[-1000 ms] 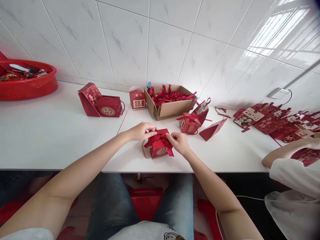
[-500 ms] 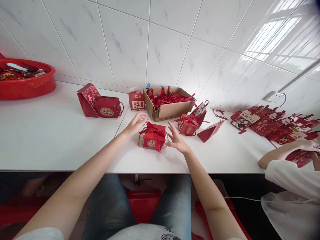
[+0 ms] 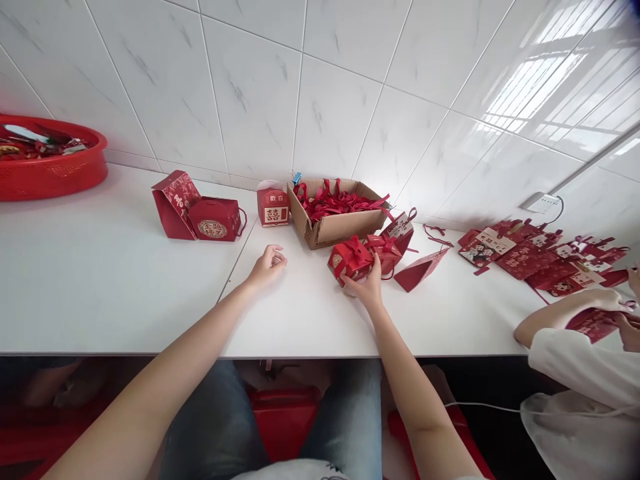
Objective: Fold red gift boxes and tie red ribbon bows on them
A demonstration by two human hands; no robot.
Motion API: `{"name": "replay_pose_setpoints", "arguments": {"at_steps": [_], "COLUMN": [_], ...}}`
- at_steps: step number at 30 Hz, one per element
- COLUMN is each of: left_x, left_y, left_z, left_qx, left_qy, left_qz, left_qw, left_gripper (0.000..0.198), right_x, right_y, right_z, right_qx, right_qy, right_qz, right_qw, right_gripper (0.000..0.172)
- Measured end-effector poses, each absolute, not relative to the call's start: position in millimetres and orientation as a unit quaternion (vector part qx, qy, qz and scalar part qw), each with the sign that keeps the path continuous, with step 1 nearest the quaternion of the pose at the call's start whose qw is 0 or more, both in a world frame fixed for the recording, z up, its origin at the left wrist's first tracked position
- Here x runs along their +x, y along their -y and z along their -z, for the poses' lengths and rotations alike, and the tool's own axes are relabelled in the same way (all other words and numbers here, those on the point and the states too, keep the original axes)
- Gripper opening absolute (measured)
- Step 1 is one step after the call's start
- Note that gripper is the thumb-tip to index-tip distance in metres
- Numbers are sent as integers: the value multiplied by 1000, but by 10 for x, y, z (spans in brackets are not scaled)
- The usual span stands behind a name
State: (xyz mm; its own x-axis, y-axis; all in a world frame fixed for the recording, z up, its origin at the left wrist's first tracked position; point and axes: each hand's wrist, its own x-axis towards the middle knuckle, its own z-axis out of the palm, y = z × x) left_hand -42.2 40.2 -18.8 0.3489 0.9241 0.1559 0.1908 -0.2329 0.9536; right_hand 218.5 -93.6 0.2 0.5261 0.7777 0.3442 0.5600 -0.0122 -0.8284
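Note:
My right hand (image 3: pixel 367 283) is closed around a red gift box (image 3: pixel 350 259) with a ribbon bow on top. Fingers grip its near right side, close to the front of the cardboard box. Just behind and to the right stands another ribbon-tied gift box (image 3: pixel 384 250), partly covered by the held one. My left hand (image 3: pixel 269 268) hovers over the white table, loosely curled with nothing in it. A cardboard box (image 3: pixel 345 227) full of red ribbons (image 3: pixel 333 200) lies ahead of both hands.
Red gift boxes (image 3: pixel 215 219) stand at left, and one (image 3: pixel 273 205) beside the cardboard box. A red plastic basket (image 3: pixel 60 175) is far left. A folded red card piece (image 3: pixel 421 270) and flat packages (image 3: pixel 525 253) lie right. A co-worker's arm (image 3: pixel 560 317) reaches in at far right.
My right hand has taken hold of the bow-tied gift box and carried it right, beside the other tied box. My left hand has drawn slightly back and its fingers have curled.

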Motion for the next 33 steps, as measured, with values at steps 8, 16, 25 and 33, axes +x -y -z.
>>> {"name": "replay_pose_setpoints", "arguments": {"at_steps": [8,16,25,33], "left_x": [-437,-477,-1047,-1648], "left_y": [-427,-360,-653,-1250], "left_z": [216,135,-253,-627], "left_qx": [694,696,486,518], "left_qy": [-411,-450,-642,-617], "left_qz": [-385,-425,-593,-582], "left_qw": [448,363,2,110], "left_gripper": [42,35,72,45], "right_x": [2919,3026,2918,2930], "right_y": [691,370,487,433], "right_z": [47,283,385,385], "right_qx": [-779,-811,-798,-798], "right_qy": [399,319,361,348], "right_qz": [-43,51,79,53], "right_qw": [482,487,476,489], "right_gripper": [118,105,80,78]}}
